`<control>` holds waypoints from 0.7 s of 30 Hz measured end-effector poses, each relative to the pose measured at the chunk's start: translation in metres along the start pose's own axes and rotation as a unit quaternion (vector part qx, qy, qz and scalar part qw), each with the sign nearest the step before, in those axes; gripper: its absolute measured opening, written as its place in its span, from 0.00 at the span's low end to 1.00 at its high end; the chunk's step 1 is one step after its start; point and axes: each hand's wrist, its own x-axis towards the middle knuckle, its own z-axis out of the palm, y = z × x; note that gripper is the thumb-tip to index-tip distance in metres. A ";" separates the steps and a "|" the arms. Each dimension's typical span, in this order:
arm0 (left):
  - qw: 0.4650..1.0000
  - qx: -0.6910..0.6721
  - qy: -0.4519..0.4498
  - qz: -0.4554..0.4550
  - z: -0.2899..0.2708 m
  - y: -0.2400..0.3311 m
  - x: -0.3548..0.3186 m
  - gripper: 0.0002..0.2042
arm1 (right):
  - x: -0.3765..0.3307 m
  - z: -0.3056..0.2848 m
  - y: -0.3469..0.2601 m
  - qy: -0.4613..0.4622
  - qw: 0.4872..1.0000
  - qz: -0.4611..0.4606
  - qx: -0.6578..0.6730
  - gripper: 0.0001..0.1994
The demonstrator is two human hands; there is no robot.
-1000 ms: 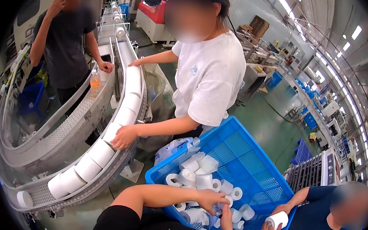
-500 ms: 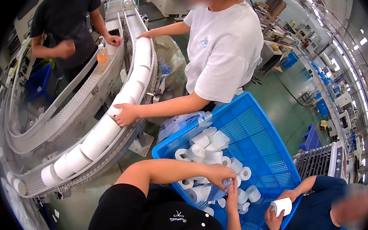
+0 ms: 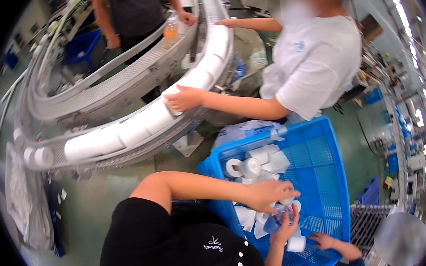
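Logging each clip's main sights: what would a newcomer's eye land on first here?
The bright blue crate at lower right, holding white paper rolls, with the person's left hand and right hand reaching in. Above it, a curved conveyor carries a row of white rolls, which a co-worker's hand presses.

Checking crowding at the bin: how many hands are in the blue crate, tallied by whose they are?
Wearer's own hands: 2 (left hand, right hand)
Co-worker's hand: 1
Total: 3, all over the paper rolls in the blue crate.
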 end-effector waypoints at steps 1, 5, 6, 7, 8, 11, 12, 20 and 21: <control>0.994 -0.014 0.102 -0.021 -0.025 0.008 -0.024 0.32 | 0.007 0.004 -0.009 0.007 1.000 -0.011 -0.017 0.13; 0.861 0.019 0.455 -0.229 -0.079 0.010 -0.165 0.19 | 0.043 0.069 -0.075 -0.237 0.941 -0.231 0.073 0.06; 0.802 0.087 0.515 -0.289 -0.082 0.011 -0.209 0.19 | 0.046 0.102 -0.094 -0.290 0.914 -0.281 0.046 0.07; 0.757 0.152 0.530 -0.351 -0.078 -0.002 -0.262 0.18 | 0.045 0.139 -0.110 -0.358 0.876 -0.323 -0.015 0.09; 0.699 0.196 0.553 -0.410 -0.075 -0.011 -0.312 0.19 | 0.039 0.177 -0.119 -0.410 0.839 -0.351 -0.069 0.10; 0.553 0.351 0.588 -0.475 -0.095 -0.006 -0.424 0.19 | 0.016 0.287 -0.124 -0.508 0.728 -0.421 -0.186 0.12; 0.513 0.357 0.605 -0.494 -0.100 -0.005 -0.455 0.20 | 0.011 0.319 -0.111 -0.535 0.692 -0.435 -0.216 0.13; 0.384 0.360 0.566 -0.635 -0.096 -0.020 -0.549 0.32 | 0.092 0.497 0.004 -0.600 0.638 -0.150 -0.458 0.36; 0.395 0.335 0.574 -0.634 -0.096 -0.018 -0.554 0.33 | 0.085 0.500 0.006 -0.603 0.645 -0.127 -0.451 0.36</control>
